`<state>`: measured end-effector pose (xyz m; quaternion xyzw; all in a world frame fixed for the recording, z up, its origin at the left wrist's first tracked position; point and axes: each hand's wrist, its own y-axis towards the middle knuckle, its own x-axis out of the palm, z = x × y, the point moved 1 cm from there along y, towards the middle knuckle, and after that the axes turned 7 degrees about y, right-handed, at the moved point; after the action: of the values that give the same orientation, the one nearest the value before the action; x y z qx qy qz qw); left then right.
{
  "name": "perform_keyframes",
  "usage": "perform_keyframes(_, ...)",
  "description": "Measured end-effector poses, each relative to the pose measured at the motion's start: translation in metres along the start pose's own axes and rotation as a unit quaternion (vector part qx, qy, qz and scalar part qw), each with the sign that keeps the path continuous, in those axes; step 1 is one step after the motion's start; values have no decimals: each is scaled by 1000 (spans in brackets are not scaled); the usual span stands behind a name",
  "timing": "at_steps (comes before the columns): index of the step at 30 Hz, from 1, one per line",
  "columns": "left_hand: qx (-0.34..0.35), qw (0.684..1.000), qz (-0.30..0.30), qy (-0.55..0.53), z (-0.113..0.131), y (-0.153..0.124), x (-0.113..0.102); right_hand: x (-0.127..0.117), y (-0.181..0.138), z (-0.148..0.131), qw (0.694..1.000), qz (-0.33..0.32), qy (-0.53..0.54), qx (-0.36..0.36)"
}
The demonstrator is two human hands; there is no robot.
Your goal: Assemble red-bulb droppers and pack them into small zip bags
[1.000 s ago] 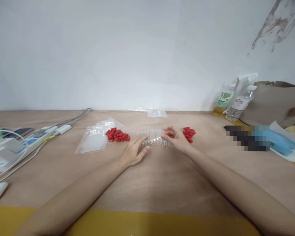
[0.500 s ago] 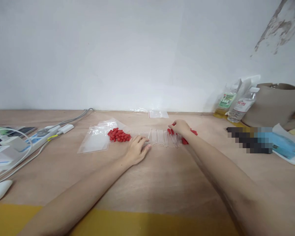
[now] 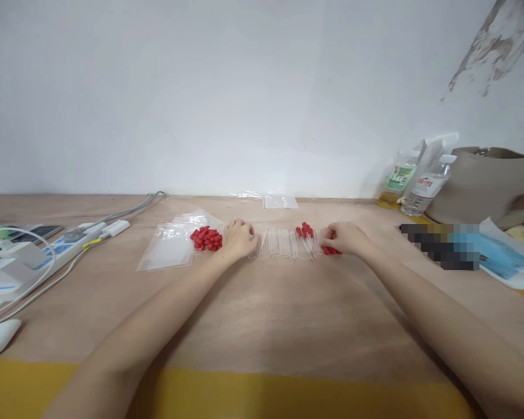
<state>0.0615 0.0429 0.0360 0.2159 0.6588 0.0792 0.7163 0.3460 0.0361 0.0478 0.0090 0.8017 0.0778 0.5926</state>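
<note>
A row of thin clear sticks [image 3: 280, 243] lies on the table between my hands. My left hand [image 3: 240, 238] is at the row's left end, with fingers bent down and thumb close to them; what they hold, if anything, is hidden. Beside it on the left is a pile of small red teardrop-shaped pieces [image 3: 204, 237]. My right hand [image 3: 347, 237] is at the right end, thumb and fingers pinched, their contents too small to name. Under it lie more red pieces [image 3: 330, 251], partly covered by the hand. A small red cluster [image 3: 304, 230] rests on the sticks.
Clear plastic bags [image 3: 168, 244] lie left of the red pile, and another small bag [image 3: 280, 202] is by the wall. A power strip [image 3: 61, 247] with cables is at left. Bottles [image 3: 428, 185], a beige bag [image 3: 484, 183] and a blue packet [image 3: 502, 259] stand or lie at right.
My right hand has moved right, off the small red cluster to the row's right end. My left hand has shifted slightly left and away from me, its fingers now more bent.
</note>
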Motion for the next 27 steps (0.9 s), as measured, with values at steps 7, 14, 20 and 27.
perform_keyframes(7, -47, 992, -93, 73, 27, 19, 7, 6, -12, -10, 996, 43, -71, 34)
perform_keyframes(14, -51, 989, -106, 87, 37, 23, 9, 8, -11, -8, 996, 28, -70, 38)
perform_keyframes(20, -52, 992, -99, 57, 34, 21, 5, -2, -21, -13, 994, 64, -58, 62)
perform_keyframes(27, 101, 993, -21, -49, 8, -19, -14, -7, -23, -26, 975, 169, 137, -38)
